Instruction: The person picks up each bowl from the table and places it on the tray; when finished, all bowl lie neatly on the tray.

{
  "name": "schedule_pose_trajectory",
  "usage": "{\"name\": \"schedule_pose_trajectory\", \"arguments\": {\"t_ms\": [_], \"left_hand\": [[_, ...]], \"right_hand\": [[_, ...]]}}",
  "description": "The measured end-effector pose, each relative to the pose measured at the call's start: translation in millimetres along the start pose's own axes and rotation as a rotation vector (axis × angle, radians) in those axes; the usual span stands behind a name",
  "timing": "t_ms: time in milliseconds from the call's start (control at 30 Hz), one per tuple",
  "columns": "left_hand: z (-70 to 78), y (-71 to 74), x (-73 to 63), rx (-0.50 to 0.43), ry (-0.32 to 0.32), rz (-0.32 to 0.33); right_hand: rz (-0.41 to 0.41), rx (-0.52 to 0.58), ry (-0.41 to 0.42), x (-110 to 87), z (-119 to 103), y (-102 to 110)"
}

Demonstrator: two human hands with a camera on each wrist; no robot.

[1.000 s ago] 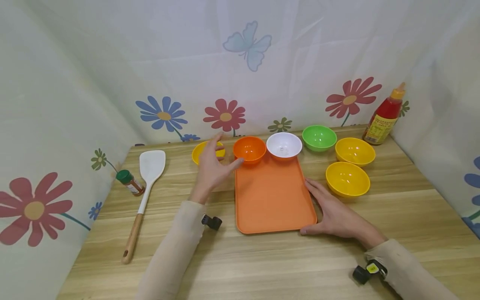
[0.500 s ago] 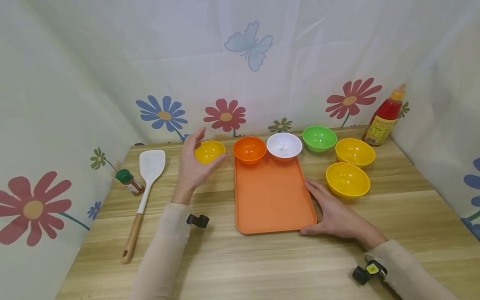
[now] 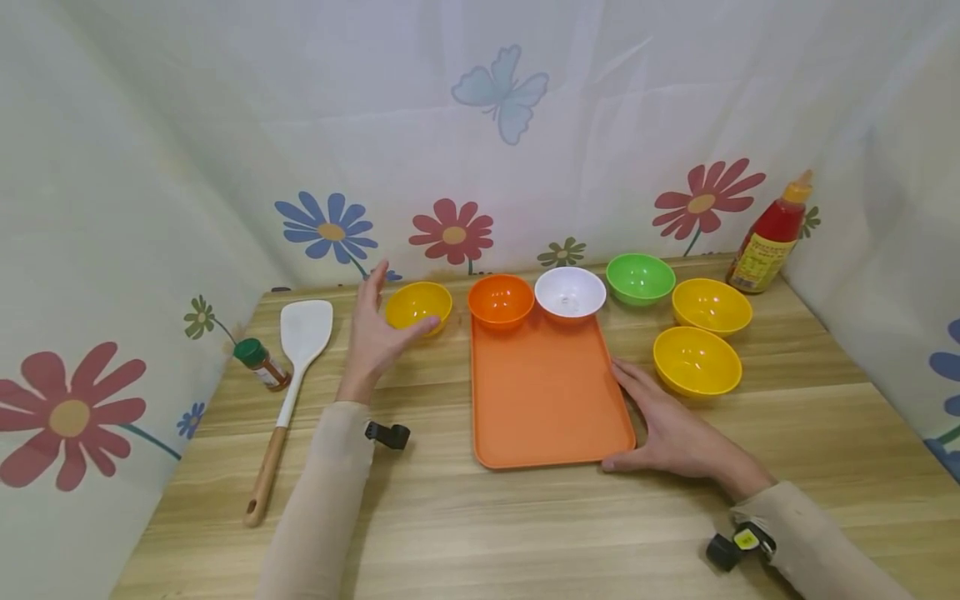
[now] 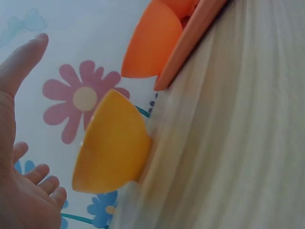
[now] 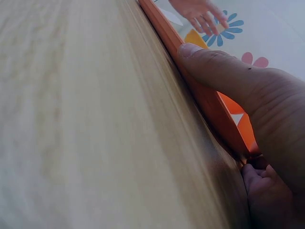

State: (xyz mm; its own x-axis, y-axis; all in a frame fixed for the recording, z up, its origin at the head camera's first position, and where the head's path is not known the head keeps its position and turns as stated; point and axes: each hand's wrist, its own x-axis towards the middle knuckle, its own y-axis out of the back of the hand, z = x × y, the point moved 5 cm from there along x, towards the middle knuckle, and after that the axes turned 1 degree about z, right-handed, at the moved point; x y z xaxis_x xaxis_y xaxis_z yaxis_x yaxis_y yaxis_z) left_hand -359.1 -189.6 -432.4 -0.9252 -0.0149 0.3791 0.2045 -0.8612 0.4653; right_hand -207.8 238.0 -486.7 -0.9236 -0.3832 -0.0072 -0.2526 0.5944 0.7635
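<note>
My left hand [image 3: 371,340] reaches around the left side of a small yellow bowl [image 3: 417,303], thumb and fingers spread apart. In the left wrist view a gap shows between that hand and the yellow bowl [image 4: 112,148], which stands upright on the table. My right hand [image 3: 670,429] holds the near right corner of an orange tray [image 3: 551,400], thumb at the front edge and fingers along the right side. The right thumb [image 5: 219,71] lies against the tray's rim [image 5: 200,98] in the right wrist view. An orange bowl [image 3: 501,300] and a white bowl [image 3: 570,292] sit at the tray's far end.
Right of the tray are a green bowl [image 3: 641,279] and two yellow bowls, one farther [image 3: 711,306] and one nearer [image 3: 697,361]. A red sauce bottle [image 3: 770,237] stands in the back right corner. A spatula [image 3: 294,392] and a green-capped spice jar [image 3: 262,364] lie at left.
My left hand has moved left, from over the far-left yellow bowl to its left side, uncovering most of the bowl. The right hand and tray have stayed put.
</note>
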Motion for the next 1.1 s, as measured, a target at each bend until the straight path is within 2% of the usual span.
{"name": "schedule_pose_trajectory", "arguments": {"t_ms": [133,433,767,1100], "left_hand": [[-17.8,-5.3,-1.0,-0.014,0.077,-0.01],[-42.8,-14.5,-3.6,0.0,0.154,-0.044],[-53.5,-16.9,-4.3,-0.046,0.206,-0.069],[-56.7,-16.2,-3.5,-0.096,0.219,-0.066]], "right_hand": [[0.001,0.002,0.0,-0.3,0,0],[-0.005,0.003,-0.003,-0.2,2,-1],[-0.004,-0.006,0.0,-0.2,1,1],[0.001,-0.003,0.005,-0.2,-1,2]]}}
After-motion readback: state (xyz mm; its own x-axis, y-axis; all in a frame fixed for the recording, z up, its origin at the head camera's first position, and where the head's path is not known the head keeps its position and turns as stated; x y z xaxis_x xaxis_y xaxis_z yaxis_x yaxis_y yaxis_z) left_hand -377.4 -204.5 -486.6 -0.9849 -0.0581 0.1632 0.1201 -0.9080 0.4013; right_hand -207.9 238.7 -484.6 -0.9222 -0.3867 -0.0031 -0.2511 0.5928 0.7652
